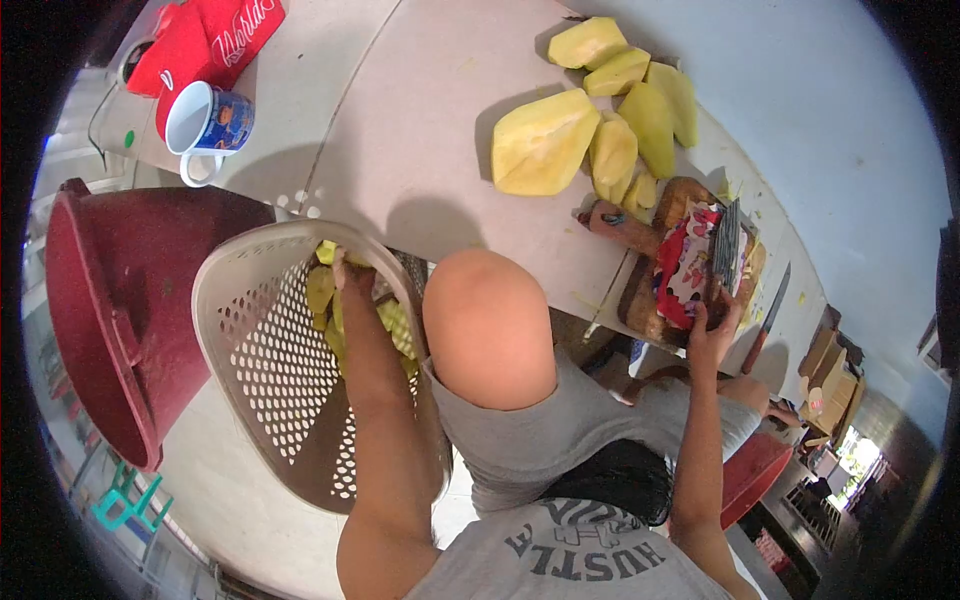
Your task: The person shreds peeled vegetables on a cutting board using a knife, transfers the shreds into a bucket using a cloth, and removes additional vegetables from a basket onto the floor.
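My left hand [352, 278] reaches down into a beige perforated laundry basket [228, 262]. It is among peeled yellow pieces [320, 288] there, its fingertips hidden. On the table's right side, my right hand [714, 330] grips the near end of a grey ribbed piece [727, 245], thumb and fingers bent around it. Red and white patterned cloth [686, 262] lies against that piece. Both rest on a thick wooden board [640, 306] with a stubby handle [607, 221]. Past the board lie several large peeled yellow chunks [545, 142], flat-sided from paring.
A knife [770, 325] lies right of the board, near yellow scraps. Left of the basket stands a large dark red tub [150, 300]. A blue and white mug [212, 125] and a red bag [225, 45] occupy the table's far left. My bare knee [487, 325] rises between my arms.
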{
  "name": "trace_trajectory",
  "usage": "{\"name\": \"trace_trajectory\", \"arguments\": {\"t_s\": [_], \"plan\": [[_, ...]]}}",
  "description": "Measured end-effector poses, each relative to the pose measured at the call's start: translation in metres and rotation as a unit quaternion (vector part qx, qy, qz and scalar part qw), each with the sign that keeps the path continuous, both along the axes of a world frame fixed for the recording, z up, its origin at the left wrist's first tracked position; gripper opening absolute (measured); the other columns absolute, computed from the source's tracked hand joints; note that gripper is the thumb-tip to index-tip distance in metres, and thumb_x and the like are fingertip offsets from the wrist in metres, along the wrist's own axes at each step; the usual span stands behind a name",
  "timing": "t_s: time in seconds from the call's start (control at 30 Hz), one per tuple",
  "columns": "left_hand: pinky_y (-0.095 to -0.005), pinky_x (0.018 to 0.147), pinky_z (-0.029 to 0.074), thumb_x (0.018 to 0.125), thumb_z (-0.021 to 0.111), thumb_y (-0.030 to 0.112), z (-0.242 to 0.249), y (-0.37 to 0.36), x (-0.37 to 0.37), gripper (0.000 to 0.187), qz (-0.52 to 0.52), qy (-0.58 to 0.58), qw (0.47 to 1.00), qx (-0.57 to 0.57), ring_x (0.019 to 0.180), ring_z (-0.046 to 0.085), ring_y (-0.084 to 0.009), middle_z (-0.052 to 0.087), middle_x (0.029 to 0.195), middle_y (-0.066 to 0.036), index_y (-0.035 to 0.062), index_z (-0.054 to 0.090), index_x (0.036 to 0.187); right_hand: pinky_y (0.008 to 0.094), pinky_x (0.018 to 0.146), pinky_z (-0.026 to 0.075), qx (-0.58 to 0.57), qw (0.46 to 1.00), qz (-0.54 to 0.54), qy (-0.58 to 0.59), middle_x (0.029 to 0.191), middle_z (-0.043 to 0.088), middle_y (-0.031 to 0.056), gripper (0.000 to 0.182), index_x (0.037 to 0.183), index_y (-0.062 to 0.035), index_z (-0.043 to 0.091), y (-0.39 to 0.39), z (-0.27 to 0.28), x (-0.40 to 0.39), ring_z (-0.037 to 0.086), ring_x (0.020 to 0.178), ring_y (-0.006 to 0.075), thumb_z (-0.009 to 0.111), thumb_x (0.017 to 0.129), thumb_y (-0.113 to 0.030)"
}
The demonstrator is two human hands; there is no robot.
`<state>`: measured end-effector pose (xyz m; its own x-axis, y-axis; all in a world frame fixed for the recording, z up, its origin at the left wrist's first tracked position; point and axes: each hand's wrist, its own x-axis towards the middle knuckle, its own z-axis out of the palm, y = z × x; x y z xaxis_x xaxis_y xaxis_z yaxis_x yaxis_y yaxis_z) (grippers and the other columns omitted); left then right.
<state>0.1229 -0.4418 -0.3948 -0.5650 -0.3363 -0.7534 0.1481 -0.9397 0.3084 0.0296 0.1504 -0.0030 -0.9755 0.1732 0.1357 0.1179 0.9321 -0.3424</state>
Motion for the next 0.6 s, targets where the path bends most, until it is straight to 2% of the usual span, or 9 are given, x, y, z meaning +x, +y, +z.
{"name": "trace_trajectory", "arguments": {"t_s": [0.07, 0.13, 0.2, 0.23, 0.3, 0.37, 0.43, 0.5, 0.6], "plan": [[-0.0498, 0.097, 0.052, 0.083, 0.069, 0.036, 0.04, 0.014, -0.006, 0.056, -0.019, 0.028, 0.999, 0.011, 0.11, 0.061, -0.0331, 0.064, 0.121, -0.011, 0.0093, 0.056, 0.131, 0.0391, 0.098, 0.045, 0.01, 1.0, 0.013, 0.013, 0.116, 0.059, 0.0175, 0.042, 0.13, 0.0017, 0.051, 0.0, 0.0, 0.001, 0.059, 0.109, 0.0296, 0.068, 0.092, -0.008], [-0.0504, 0.095, 0.053, 0.081, 0.07, 0.04, 0.045, 0.02, -0.004, 0.058, 0.049, -0.031, 0.998, -0.013, 0.109, 0.062, -0.0328, 0.065, 0.118, -0.011, 0.0094, 0.057, 0.129, 0.039, 0.099, 0.045, -0.04, 0.999, 0.001, 0.004, 0.116, 0.06, 0.017, 0.041, 0.129, 0.0017, 0.052, -0.007, 0.003, 0.0, 0.06, 0.108, 0.0298, 0.068, 0.092, -0.008], [-0.0519, 0.094, 0.053, 0.081, 0.07, 0.043, 0.065, 0.031, -0.002, 0.059, 0.038, -0.008, 0.999, -0.009, 0.109, 0.062, -0.0326, 0.064, 0.119, -0.01, 0.0104, 0.057, 0.129, 0.0391, 0.099, 0.045, -0.035, 0.999, 0.002, 0.005, 0.117, 0.06, 0.0172, 0.041, 0.129, 0.0017, 0.052, -0.006, 0.003, -0.001, 0.06, 0.108, 0.0298, 0.068, 0.092, -0.008], [-0.0523, 0.094, 0.052, 0.079, 0.07, 0.044, 0.095, 0.041, -0.006, 0.061, 0.03, -0.056, 0.996, -0.063, 0.109, 0.062, -0.0333, 0.064, 0.12, -0.01, 0.0106, 0.057, 0.128, 0.0393, 0.099, 0.045, -0.03, 1.0, 0.002, 0.003, 0.117, 0.06, 0.0173, 0.041, 0.129, 0.0016, 0.052, -0.006, 0.003, -0.001, 0.06, 0.108, 0.0297, 0.068, 0.092, -0.009], [-0.0528, 0.093, 0.052, 0.078, 0.071, 0.046, 0.112, 0.045, 0.0, 0.062, 0.021, -0.101, 0.988, -0.119, 0.109, 0.061, -0.0339, 0.063, 0.12, -0.011, 0.0107, 0.057, 0.128, 0.0395, 0.098, 0.046, -0.053, 0.999, -0.002, 0.004, 0.117, 0.06, 0.0175, 0.042, 0.129, 0.0016, 0.052, -0.009, 0.006, -0.001, 0.06, 0.108, 0.0296, 0.069, 0.092, -0.009], [-0.0527, 0.094, 0.05, 0.076, 0.072, 0.047, 0.121, 0.043, 0.008, 0.068, 0.012, -0.077, 0.989, -0.126, 0.11, 0.059, -0.0351, 0.062, 0.122, -0.012, 0.0097, 0.057, 0.13, 0.0396, 0.098, 0.046, -0.08, 0.997, -0.004, 0.002, 0.117, 0.061, 0.0176, 0.042, 0.129, 0.0016, 0.053, -0.009, 0.003, -0.001, 0.061, 0.108, 0.0295, 0.069, 0.092, -0.009], [-0.0513, 0.096, 0.048, 0.075, 0.072, 0.047, 0.116, 0.038, 0.024, 0.072, 0.031, -0.02, 0.997, -0.062, 0.113, 0.056, -0.0348, 0.06, 0.125, -0.014, 0.0086, 0.055, 0.133, 0.0396, 0.098, 0.046, -0.031, 0.999, -0.001, 0.01, 0.117, 0.061, 0.0181, 0.042, 0.128, 0.0016, 0.054, -0.002, -0.001, 0.001, 0.061, 0.108, 0.03, 0.07, 0.091, -0.01], [-0.0506, 0.097, 0.048, 0.076, 0.071, 0.046, 0.122, 0.028, 0.033, 0.071, 0.038, 0.008, 0.996, -0.084, 0.114, 0.057, -0.0342, 0.06, 0.126, -0.015, 0.0085, 0.055, 0.134, 0.0397, 0.097, 0.046, -0.032, 0.999, -0.002, 0.002, 0.116, 0.061, 0.0184, 0.041, 0.127, 0.0015, 0.054, -0.002, 0.001, 0.001, 0.061, 0.108, 0.0307, 0.07, 0.091, -0.01], [-0.046, 0.092, 0.052, 0.082, 0.068, 0.039, 0.17, 0.02, 0.033, 0.063, 0.043, 0.007, 0.991, -0.123, 0.109, 0.061, -0.0316, 0.061, 0.126, -0.015, 0.0063, 0.055, 0.134, 0.0426, 0.098, 0.047, -0.044, 0.999, 0.003, 0.01, 0.118, 0.061, 0.0204, 0.042, 0.127, 0.0014, 0.055, -0.002, -0.001, -0.002, 0.061, 0.11, 0.0344, 0.07, 0.09, -0.011]]}}
